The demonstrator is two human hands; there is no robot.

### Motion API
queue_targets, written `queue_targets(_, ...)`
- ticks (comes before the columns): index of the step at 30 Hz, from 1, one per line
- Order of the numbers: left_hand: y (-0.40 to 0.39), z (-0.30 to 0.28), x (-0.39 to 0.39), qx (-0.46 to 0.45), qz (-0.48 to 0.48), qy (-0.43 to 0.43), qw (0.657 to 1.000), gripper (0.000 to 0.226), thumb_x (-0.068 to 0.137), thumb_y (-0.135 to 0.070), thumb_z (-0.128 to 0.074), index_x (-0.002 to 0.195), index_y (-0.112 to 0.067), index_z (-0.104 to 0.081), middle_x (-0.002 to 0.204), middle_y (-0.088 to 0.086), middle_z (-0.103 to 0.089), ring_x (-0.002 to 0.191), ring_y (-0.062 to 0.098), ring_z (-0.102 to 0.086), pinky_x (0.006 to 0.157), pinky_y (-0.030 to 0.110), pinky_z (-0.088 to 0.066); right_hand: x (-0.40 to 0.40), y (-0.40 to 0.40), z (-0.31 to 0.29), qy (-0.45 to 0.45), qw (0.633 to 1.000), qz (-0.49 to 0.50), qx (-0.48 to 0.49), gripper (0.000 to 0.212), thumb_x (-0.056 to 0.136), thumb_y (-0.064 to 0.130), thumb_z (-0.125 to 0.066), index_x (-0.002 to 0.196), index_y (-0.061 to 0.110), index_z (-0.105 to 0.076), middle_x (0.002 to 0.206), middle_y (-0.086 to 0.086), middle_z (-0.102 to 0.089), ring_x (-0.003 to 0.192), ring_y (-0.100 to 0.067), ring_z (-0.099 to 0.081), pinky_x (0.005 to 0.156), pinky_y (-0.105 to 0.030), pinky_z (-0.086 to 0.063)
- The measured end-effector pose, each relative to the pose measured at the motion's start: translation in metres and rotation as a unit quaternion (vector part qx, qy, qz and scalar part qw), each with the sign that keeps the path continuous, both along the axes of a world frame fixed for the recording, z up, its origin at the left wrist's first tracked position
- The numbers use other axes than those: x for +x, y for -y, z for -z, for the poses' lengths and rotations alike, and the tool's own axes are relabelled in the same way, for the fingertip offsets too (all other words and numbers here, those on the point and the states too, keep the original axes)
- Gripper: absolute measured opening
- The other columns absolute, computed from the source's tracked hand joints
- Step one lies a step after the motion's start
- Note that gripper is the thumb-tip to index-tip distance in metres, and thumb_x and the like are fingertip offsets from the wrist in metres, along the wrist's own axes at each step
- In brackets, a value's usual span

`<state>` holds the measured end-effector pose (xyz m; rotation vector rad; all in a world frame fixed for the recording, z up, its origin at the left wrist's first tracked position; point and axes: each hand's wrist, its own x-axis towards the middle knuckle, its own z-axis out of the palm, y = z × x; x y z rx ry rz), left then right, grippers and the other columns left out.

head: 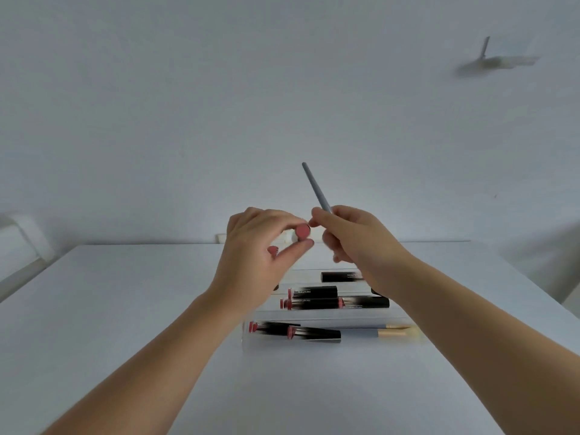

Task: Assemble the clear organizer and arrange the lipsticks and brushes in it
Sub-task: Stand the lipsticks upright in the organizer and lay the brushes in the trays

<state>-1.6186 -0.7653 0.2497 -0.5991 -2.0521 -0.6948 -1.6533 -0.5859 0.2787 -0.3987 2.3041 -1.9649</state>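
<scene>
Head view is showing our two hands raised above a white table [125,309], in front of a plain white wall. Our left hand [254,262] is pinching a lipstick [302,232] between the thumb and the forefinger, so we are seeing its round pink end turned toward us; a second pink end [273,251] is showing lower in the same hand, but we cannot tell what it belongs to. Our right hand [351,243] is grasping a grey brush [315,188] with curled fingers, and the thin handle is pointing up toward 11 o'clock. The bristle end is hidden inside the hand. Both hands are nearly touching at the fingertips. Below them, at 6 o'clock from the hands, the clear organizer [314,346] is standing on the table like steps. Several black lipsticks [314,333] with pink ends are lying on its steps. Another brush with a gold ferrule [389,332] is lying at 3 o'clock on the lowest step.
</scene>
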Motion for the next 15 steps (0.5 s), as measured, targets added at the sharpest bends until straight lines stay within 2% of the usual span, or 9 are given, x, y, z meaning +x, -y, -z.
queue_targets(2,0.003,-0.004,-0.003,0.081,0.013,0.122,0.989,0.010,0.084,-0.046,-0.070,0.081,-0.039,-0.064,0.092,-0.024,-0.071,0.091,0.006,-0.059,0.081,0.028,-0.042,0.001,-0.005,0.001,-0.055,0.997,0.007,0.045,0.033,0.094,0.052,-0.057,0.085,0.025,-0.073,0.063,0.007,-0.047,0.058,-0.014,-0.042,0.068,-0.033,-0.043)
queue_targets(4,0.007,-0.007,-0.008,0.119,0.031,0.191,0.974,0.009,0.082,-0.046,-0.074,0.079,-0.040,-0.068,0.089,-0.026,-0.071,0.089,0.006,-0.062,0.075,0.027,-0.042,0.003,-0.009,0.002,-0.092,0.993,-0.014,0.076,0.031,0.098,0.050,-0.050,0.090,0.028,-0.070,0.064,0.006,-0.044,0.061,-0.014,-0.041,0.067,-0.034,-0.042)
queue_targets(7,0.010,-0.012,-0.014,0.102,0.034,0.252,0.962,0.011,0.078,-0.044,-0.080,0.079,-0.043,-0.069,0.085,-0.029,-0.071,0.082,-0.001,-0.064,0.070,0.023,-0.041,0.005,-0.013,0.001,-0.143,0.982,-0.062,0.105,0.019,0.105,0.033,-0.045,0.112,0.031,-0.062,0.062,0.004,-0.053,0.056,-0.011,-0.051,0.057,-0.017,-0.044)
queue_targets(10,0.011,-0.012,-0.019,0.094,0.026,0.285,0.954,0.013,0.077,-0.042,-0.083,0.078,-0.042,-0.070,0.082,-0.027,-0.072,0.078,0.000,-0.063,0.067,0.026,-0.044,0.000,-0.014,0.001,-0.155,0.980,-0.067,0.101,0.020,0.101,0.016,-0.050,0.109,0.030,-0.063,0.066,0.009,-0.059,0.062,-0.009,-0.058,0.060,-0.012,-0.047)
queue_targets(13,0.009,-0.014,-0.021,0.084,0.026,0.286,0.954,0.010,0.078,-0.042,-0.082,0.078,-0.041,-0.072,0.078,-0.025,-0.072,0.078,0.002,-0.063,0.067,0.026,-0.045,-0.003,-0.011,0.002,-0.142,0.984,-0.058,0.091,0.009,0.092,0.028,-0.066,0.101,0.030,-0.067,0.063,0.010,-0.049,0.059,-0.010,-0.048,0.053,-0.016,-0.042)
queue_targets(15,0.008,-0.017,-0.021,0.064,0.013,0.271,0.960,0.013,0.078,-0.045,-0.081,0.073,-0.045,-0.069,0.076,-0.032,-0.068,0.082,0.001,-0.060,0.069,0.023,-0.040,-0.005,-0.007,0.004,-0.160,0.980,-0.053,0.108,0.013,0.087,0.037,-0.072,0.098,0.030,-0.068,0.059,0.011,-0.047,0.053,-0.008,-0.043,0.049,-0.017,-0.037)
